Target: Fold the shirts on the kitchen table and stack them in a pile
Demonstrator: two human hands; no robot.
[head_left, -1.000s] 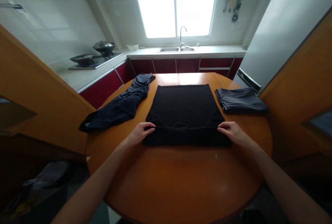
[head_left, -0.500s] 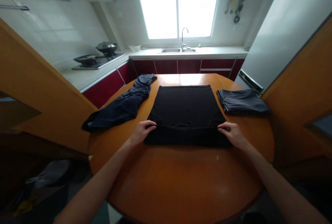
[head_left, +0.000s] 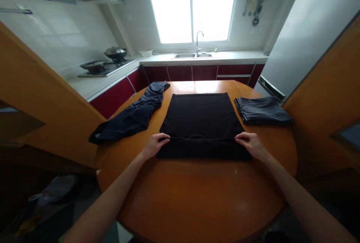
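A black garment (head_left: 202, 113) lies flat on the round wooden table (head_left: 197, 194), its near part folded over into a band across the front. My left hand (head_left: 155, 144) pinches the edge of that band at its left side. At the right side, my right hand (head_left: 251, 144) pinches the same edge between thumb and fingers. The exact kind of garment cannot be made out. Both hands rest low, close to the tabletop.
Dark blue trousers (head_left: 135, 113) lie along the table's left side. A folded stack of dark grey clothes (head_left: 263, 110) sits at the right. Beyond the table are a counter with a sink (head_left: 185, 55), a stove with pans (head_left: 115, 52) and a fridge (head_left: 292, 40).
Both hands keep their pinch on the black garment's folded edge. My right hand has shifted very slightly inward; the garment looks nearly the same.
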